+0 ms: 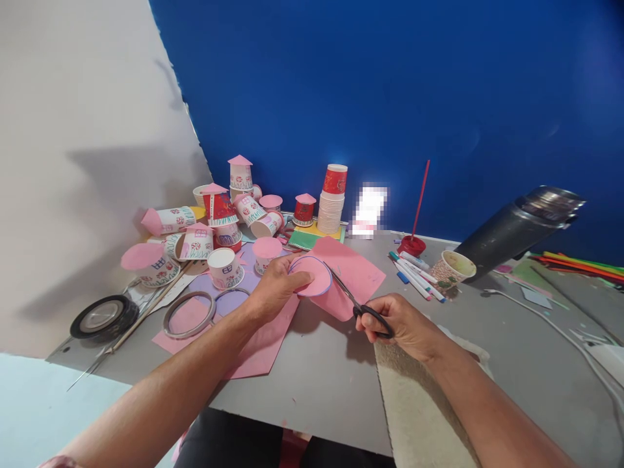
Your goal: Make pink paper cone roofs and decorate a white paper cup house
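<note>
From my remote seat, I see my left hand point(273, 289) pinching the pink paper point(358, 263) above the table point(331, 390), thumb over the blue-outlined circle point(319, 270). My right hand point(402, 322) is closed round the handles of the scissors point(362, 309); their long axis slants forward and left, tips beside the circle's right edge. I cannot tell the blade gap.

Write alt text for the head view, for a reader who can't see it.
The right hand works black-handled scissors at a blue-outlined circle on pink paper held by the left hand. Decorated paper cups stand behind.
</note>
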Action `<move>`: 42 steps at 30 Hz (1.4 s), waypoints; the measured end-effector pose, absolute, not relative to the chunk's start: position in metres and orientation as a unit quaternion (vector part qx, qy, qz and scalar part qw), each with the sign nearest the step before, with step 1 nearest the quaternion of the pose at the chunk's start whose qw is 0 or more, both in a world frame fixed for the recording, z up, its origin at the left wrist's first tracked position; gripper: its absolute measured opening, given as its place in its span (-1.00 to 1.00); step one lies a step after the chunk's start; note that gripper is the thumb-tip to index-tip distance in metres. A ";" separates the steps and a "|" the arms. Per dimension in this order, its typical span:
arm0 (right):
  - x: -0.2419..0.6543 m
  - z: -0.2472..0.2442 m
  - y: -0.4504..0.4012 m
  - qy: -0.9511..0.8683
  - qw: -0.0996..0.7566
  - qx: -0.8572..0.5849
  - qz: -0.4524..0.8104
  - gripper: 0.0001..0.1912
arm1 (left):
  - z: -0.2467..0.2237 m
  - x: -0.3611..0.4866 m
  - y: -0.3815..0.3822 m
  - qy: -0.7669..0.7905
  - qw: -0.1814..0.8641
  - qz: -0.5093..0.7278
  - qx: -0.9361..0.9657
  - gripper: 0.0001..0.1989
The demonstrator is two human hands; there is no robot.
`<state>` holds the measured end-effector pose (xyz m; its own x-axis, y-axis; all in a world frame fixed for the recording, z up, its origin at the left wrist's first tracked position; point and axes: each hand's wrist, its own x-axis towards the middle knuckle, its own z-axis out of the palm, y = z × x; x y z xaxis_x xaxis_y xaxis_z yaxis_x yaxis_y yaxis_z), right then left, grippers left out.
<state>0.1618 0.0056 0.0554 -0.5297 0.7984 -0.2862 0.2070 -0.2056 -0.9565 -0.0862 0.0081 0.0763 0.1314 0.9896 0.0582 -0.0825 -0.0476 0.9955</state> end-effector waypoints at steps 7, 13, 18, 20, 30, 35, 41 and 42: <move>0.163 0.056 0.006 -0.595 0.217 -0.433 0.642 -0.42 | 0.074 -0.088 0.008 0.417 0.554 0.485 0.533 -0.91; 0.164 0.055 0.007 -0.595 0.217 -0.432 0.642 -0.47 | 0.075 -0.092 0.009 0.402 0.571 0.460 0.549 -0.89; 0.164 0.061 0.006 -0.596 0.209 -0.440 0.638 -0.49 | 0.081 -0.094 0.008 0.412 0.578 0.440 0.550 -0.86; 0.165 0.063 0.005 -0.590 0.209 -0.439 0.644 -0.50 | 0.083 -0.093 0.008 0.420 0.579 0.434 0.548 -0.87; 0.166 0.051 0.008 -0.542 0.220 -0.384 0.715 -0.46 | 0.080 -0.091 0.010 0.419 0.579 0.455 0.532 -0.90; 0.164 0.052 0.006 -0.540 0.216 -0.369 0.725 -0.39 | 0.078 -0.088 0.013 0.439 0.565 0.497 0.491 -0.89; 0.162 0.054 0.002 -0.571 0.207 -0.373 0.701 -0.39 | 0.081 -0.089 0.010 0.457 0.548 0.482 0.508 -0.77; 0.162 0.055 0.002 -0.574 0.207 -0.376 0.697 -0.39 | 0.082 -0.089 0.009 0.459 0.544 0.477 0.516 -0.78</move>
<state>0.1619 0.0022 0.0547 -0.6316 0.7203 -0.2869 0.1435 -0.2550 -0.9562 -0.0885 0.0092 0.0822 0.1239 0.9923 -0.0066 -0.0462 0.0124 0.9989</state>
